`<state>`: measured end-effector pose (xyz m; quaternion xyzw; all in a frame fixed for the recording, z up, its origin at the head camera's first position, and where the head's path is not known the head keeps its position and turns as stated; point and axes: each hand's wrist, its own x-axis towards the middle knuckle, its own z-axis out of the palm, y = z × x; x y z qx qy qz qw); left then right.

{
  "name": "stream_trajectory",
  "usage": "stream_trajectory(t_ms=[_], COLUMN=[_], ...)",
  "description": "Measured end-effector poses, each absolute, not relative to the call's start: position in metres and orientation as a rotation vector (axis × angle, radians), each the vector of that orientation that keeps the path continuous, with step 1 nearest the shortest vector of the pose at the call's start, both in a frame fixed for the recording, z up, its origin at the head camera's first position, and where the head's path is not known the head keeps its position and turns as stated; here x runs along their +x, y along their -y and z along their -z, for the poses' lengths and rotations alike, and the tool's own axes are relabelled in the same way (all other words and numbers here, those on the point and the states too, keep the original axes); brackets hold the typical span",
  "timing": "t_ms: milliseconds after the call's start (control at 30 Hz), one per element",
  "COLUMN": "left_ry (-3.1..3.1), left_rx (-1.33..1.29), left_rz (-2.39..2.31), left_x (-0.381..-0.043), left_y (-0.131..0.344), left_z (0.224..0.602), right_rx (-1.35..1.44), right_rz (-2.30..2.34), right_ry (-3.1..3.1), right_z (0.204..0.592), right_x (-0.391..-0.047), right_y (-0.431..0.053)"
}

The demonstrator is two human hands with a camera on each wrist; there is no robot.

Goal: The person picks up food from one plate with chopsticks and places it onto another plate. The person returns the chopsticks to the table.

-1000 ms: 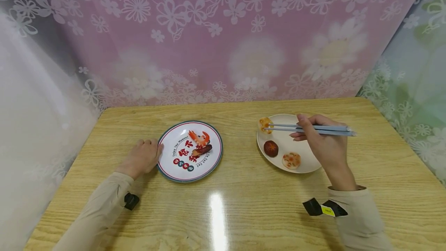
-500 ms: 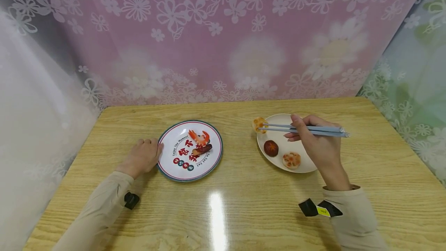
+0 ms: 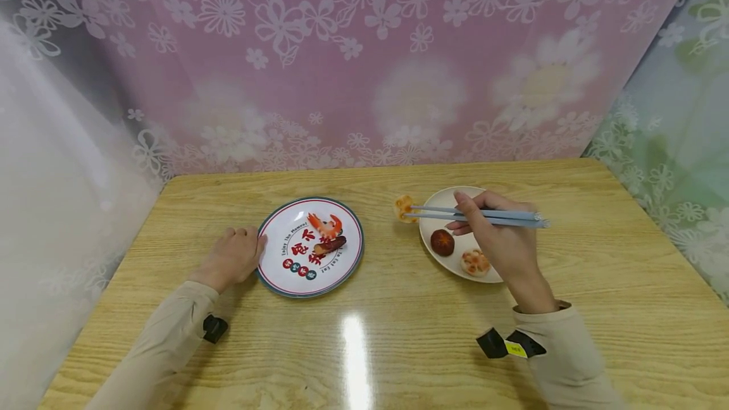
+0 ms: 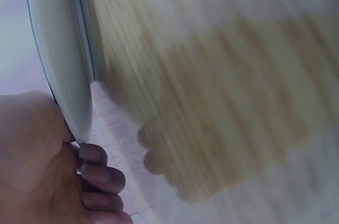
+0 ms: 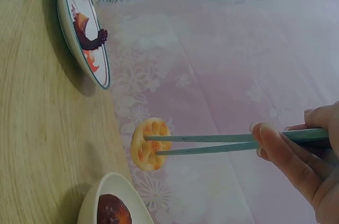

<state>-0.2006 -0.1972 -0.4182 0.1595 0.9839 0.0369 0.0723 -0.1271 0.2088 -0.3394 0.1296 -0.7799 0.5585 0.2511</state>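
Observation:
My right hand (image 3: 497, 239) holds a pair of pale blue chopsticks (image 3: 515, 214). Their tips grip a lotus root slice (image 3: 404, 209), raised just left of the cream plate (image 3: 447, 198); in the right wrist view this slice (image 5: 150, 144) hangs with the sticks at its holes. On the cream plate lie a brown shiitake mushroom cap (image 3: 442, 243) and another lotus root slice (image 3: 474, 263). My left hand (image 3: 233, 257) pinches the left rim of a white patterned plate (image 3: 340, 271), thumb above and fingers curled below. That plate carries a shrimp (image 3: 326, 227) and a dark reddish tentacle-like piece (image 3: 330, 245).
Both plates stand on a wood-grain table (image 3: 393, 334), with a strip of tabletop between them. A pink flowered curtain (image 3: 364, 81) hangs behind the far edge. A black wrist camera (image 3: 215, 328) sits at my left sleeve.
My right hand has moved left, bringing the lotus root slice from over the cream plate's left edge out past its rim. The left hand and patterned plate have stayed still.

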Motion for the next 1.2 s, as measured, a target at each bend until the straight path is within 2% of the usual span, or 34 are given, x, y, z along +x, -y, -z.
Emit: stream_trajectory(t_ms=[467, 1200], left_ry=[-2.948, -2.947], left_rx=[0.493, 0.437], left_rz=[-0.091, -0.114], left_x=[-0.202, -0.202], left_y=[0.197, 0.197], left_z=[0.418, 0.420], right_rx=[0.377, 0.488], right_rz=[-1.638, -1.515], right_ry=[2.223, 2.175], right_z=[0.341, 0.345], right_x=[-0.128, -0.133], right_y=[-0.173, -0.151])
